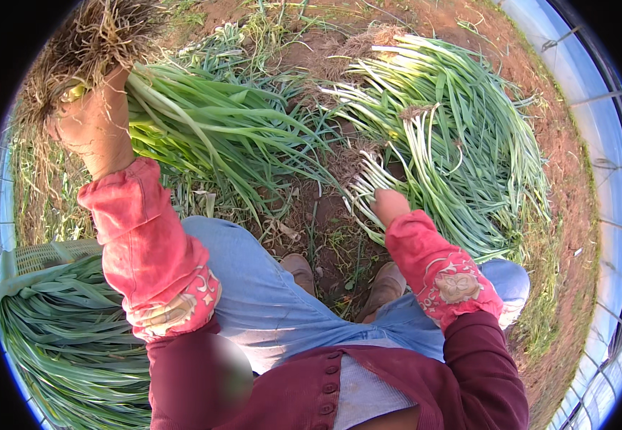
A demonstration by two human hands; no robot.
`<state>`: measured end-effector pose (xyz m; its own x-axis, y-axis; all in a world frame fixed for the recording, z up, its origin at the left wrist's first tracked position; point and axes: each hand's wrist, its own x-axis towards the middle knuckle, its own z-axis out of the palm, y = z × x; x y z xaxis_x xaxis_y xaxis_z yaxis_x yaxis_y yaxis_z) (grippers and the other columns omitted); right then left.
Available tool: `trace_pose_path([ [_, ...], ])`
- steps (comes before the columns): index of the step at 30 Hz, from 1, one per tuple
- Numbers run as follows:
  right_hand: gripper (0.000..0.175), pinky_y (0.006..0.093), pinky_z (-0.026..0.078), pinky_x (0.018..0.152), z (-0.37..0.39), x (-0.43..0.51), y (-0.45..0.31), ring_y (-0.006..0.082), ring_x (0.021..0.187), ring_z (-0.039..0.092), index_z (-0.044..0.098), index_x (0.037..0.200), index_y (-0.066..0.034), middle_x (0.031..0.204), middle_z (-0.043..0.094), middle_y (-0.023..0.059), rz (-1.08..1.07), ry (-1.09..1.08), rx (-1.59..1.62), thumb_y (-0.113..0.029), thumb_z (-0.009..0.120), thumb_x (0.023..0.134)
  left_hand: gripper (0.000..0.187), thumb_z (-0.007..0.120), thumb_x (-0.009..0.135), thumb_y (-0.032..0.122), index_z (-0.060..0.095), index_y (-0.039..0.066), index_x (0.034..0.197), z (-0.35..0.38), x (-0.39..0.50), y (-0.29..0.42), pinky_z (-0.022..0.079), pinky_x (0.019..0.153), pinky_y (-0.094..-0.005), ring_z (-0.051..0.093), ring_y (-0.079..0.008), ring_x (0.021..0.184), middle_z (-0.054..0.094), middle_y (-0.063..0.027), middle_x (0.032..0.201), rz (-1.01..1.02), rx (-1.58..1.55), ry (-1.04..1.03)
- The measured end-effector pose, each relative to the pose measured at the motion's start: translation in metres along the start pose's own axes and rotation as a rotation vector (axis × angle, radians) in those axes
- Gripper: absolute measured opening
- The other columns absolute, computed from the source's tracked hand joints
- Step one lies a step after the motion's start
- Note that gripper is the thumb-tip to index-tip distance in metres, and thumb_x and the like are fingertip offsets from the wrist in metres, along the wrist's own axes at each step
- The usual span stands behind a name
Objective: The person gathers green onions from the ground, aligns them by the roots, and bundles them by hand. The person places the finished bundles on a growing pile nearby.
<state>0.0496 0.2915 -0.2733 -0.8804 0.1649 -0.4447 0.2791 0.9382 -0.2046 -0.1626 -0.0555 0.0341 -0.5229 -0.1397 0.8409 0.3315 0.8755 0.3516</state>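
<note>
My left hand [96, 121] grips a bunch of long green allium plants [209, 115] just above the roots, at the upper left. Its tangled brown roots [101, 40] stick out beyond my fist, and the leaves trail to the right. At the centre right, my right hand [390, 206] is on the white stalks [367, 185] at the near edge of a spread pile of similar plants [461, 129]. Its fingertips are hidden, so I cannot tell whether they are closed on any stalks. A small bunch [421, 140] lies across the pile, roots pointing away from me.
A woven basket [55, 253] packed with long green leaves [74, 344] stands at my left. Cut leaves and weeds [252, 48] litter the brown soil [316, 215] ahead. My shoes [386, 285] are between the plants and my body. Plastic sheeting on a frame [601, 118] curves along the right.
</note>
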Motion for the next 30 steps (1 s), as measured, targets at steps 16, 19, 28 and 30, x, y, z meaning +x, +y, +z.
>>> trace_pose_path([
  [16, 0.031, 0.0413, 0.042, 0.083, 0.080, -0.016, -0.006, 0.0272, 0.096, 0.054, 0.054, 0.103, -0.0051, 0.100, 0.057, 0.0106, -0.038, 0.396, -0.318, -0.014, 0.058, 0.074, 0.048, 0.077, 0.061, 0.007, 0.063, -0.005, 0.106, 0.001, -0.009, 0.015, 0.046, 0.086, -0.0312, 0.061, -0.0193, 0.090, 0.066, -0.0087, 0.104, -0.066, -0.302, -0.195],
  [19, 0.015, 0.0408, 0.042, 0.079, 0.084, -0.019, -0.003, 0.0274, 0.091, 0.056, 0.055, 0.094, -0.0084, 0.095, 0.060, 0.0096, -0.059, 0.379, -0.284, -0.017, 0.050, 0.082, 0.034, 0.076, 0.068, 0.021, 0.067, 0.006, 0.097, 0.005, -0.009, 0.010, 0.048, 0.076, -0.0342, 0.062, -0.0215, 0.080, 0.066, -0.0095, 0.093, 0.051, -0.233, -0.168],
  [28, 0.038, 0.0404, 0.045, 0.084, 0.077, -0.017, 0.008, 0.0341, 0.094, 0.057, 0.061, 0.095, -0.0054, 0.096, 0.061, 0.0143, 0.033, 0.169, -0.021, -0.024, 0.071, 0.064, 0.045, 0.072, 0.070, 0.039, 0.066, 0.006, 0.100, 0.001, -0.017, 0.004, 0.046, 0.080, -0.0426, 0.063, -0.0285, 0.086, 0.067, -0.0097, 0.097, -0.031, -0.108, -0.258],
  [30, 0.043, 0.0418, 0.046, 0.081, 0.059, -0.015, 0.021, 0.0380, 0.088, 0.058, 0.060, 0.100, -0.0019, 0.095, 0.062, 0.0200, 0.097, 0.022, 0.371, -0.024, 0.070, 0.064, 0.050, 0.071, 0.071, 0.043, 0.066, 0.005, 0.103, 0.001, -0.018, 0.002, 0.045, 0.082, -0.0446, 0.063, -0.0304, 0.089, 0.067, -0.0101, 0.100, 0.009, -0.060, -0.279],
])
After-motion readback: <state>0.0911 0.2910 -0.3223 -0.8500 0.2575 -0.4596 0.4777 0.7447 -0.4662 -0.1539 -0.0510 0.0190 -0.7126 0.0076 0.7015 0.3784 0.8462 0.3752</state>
